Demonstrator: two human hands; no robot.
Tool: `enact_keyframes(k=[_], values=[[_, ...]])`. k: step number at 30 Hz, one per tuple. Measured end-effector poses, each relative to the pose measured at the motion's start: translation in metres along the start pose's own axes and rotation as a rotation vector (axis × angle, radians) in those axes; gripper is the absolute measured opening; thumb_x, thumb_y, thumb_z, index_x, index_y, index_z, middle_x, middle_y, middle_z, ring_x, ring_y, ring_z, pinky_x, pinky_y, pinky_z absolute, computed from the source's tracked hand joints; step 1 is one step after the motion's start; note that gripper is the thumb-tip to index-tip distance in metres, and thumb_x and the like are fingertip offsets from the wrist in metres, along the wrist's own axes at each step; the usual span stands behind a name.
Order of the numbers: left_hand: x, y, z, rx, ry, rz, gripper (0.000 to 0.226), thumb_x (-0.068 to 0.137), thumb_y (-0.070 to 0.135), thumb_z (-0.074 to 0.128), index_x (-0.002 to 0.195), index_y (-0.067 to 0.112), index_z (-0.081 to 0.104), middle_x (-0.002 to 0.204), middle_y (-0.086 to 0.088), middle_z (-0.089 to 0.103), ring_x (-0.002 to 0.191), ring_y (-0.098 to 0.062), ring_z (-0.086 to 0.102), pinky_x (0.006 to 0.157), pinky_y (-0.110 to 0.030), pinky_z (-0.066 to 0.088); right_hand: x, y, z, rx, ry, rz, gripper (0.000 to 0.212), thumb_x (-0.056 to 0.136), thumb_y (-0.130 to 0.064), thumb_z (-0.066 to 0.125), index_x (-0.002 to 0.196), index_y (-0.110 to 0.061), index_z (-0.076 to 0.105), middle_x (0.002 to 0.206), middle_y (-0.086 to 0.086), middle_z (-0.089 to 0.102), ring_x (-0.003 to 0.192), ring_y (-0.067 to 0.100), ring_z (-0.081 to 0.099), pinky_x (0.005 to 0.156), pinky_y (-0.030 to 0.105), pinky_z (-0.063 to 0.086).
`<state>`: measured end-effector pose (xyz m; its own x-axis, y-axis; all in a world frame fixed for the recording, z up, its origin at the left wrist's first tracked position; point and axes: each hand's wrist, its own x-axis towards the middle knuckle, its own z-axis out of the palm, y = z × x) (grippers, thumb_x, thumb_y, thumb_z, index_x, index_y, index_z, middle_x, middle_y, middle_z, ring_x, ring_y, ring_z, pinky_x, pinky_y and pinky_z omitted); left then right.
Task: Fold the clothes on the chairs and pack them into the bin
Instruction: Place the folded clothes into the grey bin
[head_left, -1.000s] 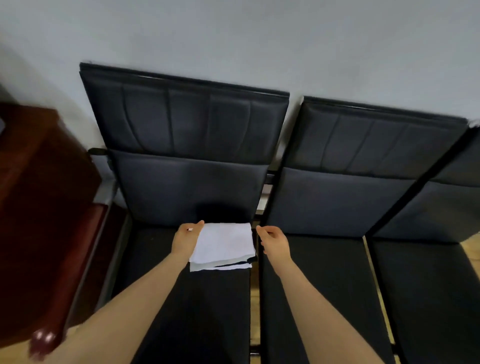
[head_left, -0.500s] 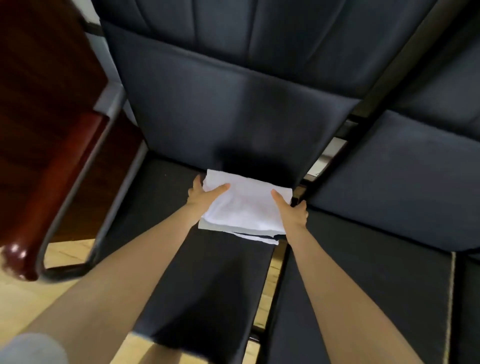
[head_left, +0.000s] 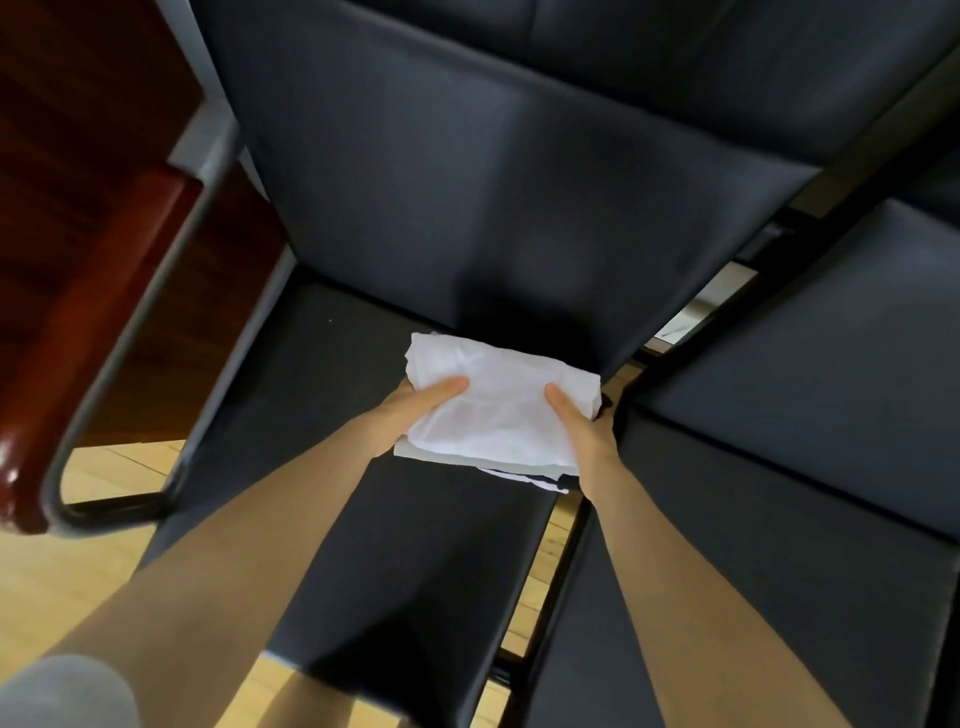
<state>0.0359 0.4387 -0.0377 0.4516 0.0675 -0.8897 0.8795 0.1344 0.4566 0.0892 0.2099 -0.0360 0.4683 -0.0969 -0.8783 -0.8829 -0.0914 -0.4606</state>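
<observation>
The folded white garment (head_left: 498, 410) sits at the rear of the dark chair seat (head_left: 415, 545), near the backrest. The left hand (head_left: 410, 410) and right hand (head_left: 582, 431) grip its opposite sides, thumbs on top.

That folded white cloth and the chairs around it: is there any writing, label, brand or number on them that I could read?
None can be read.
Folded white cloth: plain on its visible face; a dark band at its lower edge, no letters legible.
Dark chair: no tag or logo in view.
Red-brown armrest: only glare, no text.
Left hand and right hand grip the cloth and may hide something.
</observation>
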Motion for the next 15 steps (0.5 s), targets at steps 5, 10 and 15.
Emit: enact_keyframes(k=[5, 10, 15], values=[[-0.003, 0.003, -0.002, 0.009, -0.049, -0.068, 0.084, 0.048, 0.072, 0.077, 0.118, 0.028, 0.062, 0.105, 0.004, 0.073, 0.098, -0.017, 0.069, 0.09, -0.036, 0.053, -0.003, 0.006, 0.013, 0.027, 0.106, -0.01, 0.11, 0.061, -0.052, 0.084, 0.15, -0.025, 0.025, 0.129, 0.0, 0.053, 0.102, 0.021, 0.053, 0.091, 0.036, 0.043], [-0.009, 0.0, -0.001, 0.025, -0.078, -0.023, 0.071, 0.057, 0.072, 0.074, 0.112, 0.029, 0.065, 0.101, 0.008, 0.074, 0.09, -0.011, 0.071, 0.074, -0.023, 0.053, -0.006, 0.017, 0.001, 0.061, -0.051, 0.041, 0.097, 0.061, -0.051, 0.084, 0.143, -0.028, 0.037, 0.127, 0.004, 0.06, 0.11, 0.027, 0.06, 0.099, 0.045, 0.05], [-0.023, 0.007, 0.002, 0.023, -0.11, -0.005, 0.073, 0.056, 0.071, 0.074, 0.113, 0.027, 0.066, 0.106, 0.005, 0.073, 0.099, -0.015, 0.069, 0.09, -0.032, 0.051, -0.029, 0.018, -0.011, 0.109, -0.236, 0.107, 0.087, 0.055, -0.062, 0.079, 0.132, -0.032, 0.052, 0.12, 0.004, 0.067, 0.11, 0.03, 0.063, 0.101, 0.05, 0.047]])
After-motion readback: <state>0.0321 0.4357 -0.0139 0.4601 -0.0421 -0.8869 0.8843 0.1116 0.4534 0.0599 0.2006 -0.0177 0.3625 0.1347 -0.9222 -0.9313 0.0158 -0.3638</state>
